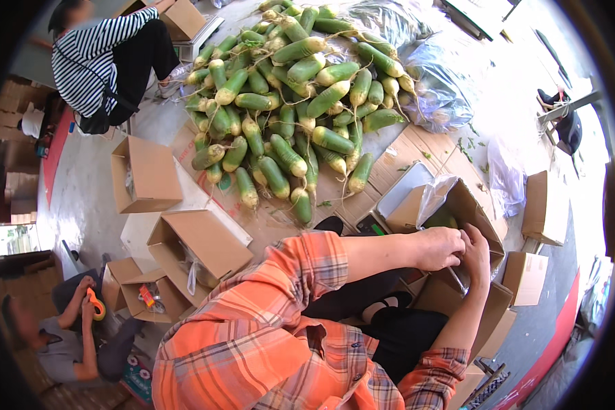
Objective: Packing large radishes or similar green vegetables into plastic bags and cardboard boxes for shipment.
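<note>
To the right of the radish pile stands an open cardboard box [478, 212] with a clear plastic bag [432, 200] lining it. A green radish [442, 219] shows inside, partly covered by the plastic. My left hand [436, 248] and my right hand [476, 254] meet above the box's near part, fingers closed and close together. Both appear to pinch the bag's film, which hangs beneath them; the fingertips are partly hidden. Under the box's left side, the grey plate of a weighing scale [403, 189] sticks out.
A large heap of green radishes [287, 102] lies ahead on flattened cardboard [424, 147]. Bagged radishes [437, 89] sit behind. Open boxes [208, 246] stand left, closed cartons [526, 278] right. One person [99, 61] sits far left; another [75, 335] holds an orange tape roll [96, 305].
</note>
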Available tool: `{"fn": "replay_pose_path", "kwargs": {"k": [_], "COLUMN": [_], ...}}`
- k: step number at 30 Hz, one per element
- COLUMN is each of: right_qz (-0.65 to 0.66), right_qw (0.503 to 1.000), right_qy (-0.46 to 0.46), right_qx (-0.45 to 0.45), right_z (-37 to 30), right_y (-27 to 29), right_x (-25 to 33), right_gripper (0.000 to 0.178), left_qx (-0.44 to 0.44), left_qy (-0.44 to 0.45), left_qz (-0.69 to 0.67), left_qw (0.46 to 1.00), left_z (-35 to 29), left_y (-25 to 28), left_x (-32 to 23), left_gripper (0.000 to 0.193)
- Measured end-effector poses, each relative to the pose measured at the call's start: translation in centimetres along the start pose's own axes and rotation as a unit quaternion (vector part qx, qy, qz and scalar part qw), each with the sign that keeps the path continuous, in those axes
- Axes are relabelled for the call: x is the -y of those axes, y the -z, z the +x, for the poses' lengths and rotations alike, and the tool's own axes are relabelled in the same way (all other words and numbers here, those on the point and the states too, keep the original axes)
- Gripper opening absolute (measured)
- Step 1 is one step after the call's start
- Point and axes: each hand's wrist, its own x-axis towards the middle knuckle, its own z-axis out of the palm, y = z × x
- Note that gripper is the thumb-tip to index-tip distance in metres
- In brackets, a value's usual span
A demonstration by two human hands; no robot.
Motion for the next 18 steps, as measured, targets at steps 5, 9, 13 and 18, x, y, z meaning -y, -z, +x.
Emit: {"fn": "replay_pose_path", "kwargs": {"k": [5,9,13,18], "right_qz": [0.106,0.125,0.28,0.266], "right_qw": [0.966,0.911,0.907,0.92], "right_qy": [-0.013,-0.056,-0.137,-0.221], "right_qx": [-0.237,-0.389,-0.283,-0.182], "right_z": [-2.2,-2.7,-3.0,-3.5], "right_y": [3.1,4.4,3.4,2.2], "right_x": [-2.1,-8.6,-14.7,-14.2], "right_gripper": [0.03,0.038,0.05,0.039], "left_qx": [-0.23,-0.312,-0.299,-0.39], "left_qy": [-0.038,0.109,0.347,0.449], "left_qz": [-0.154,-0.186,-0.219,-0.274], "left_qw": [0.96,0.925,0.861,0.756], "left_z": [-3.5,-9.2,-17.0,-20.0], "left_y": [5.1,6.3,6.9,11.3], "left_x": [-0.6,6.1,15.6,22.3], "left_gripper": [0.013,0.015,0.051,0.034]}}
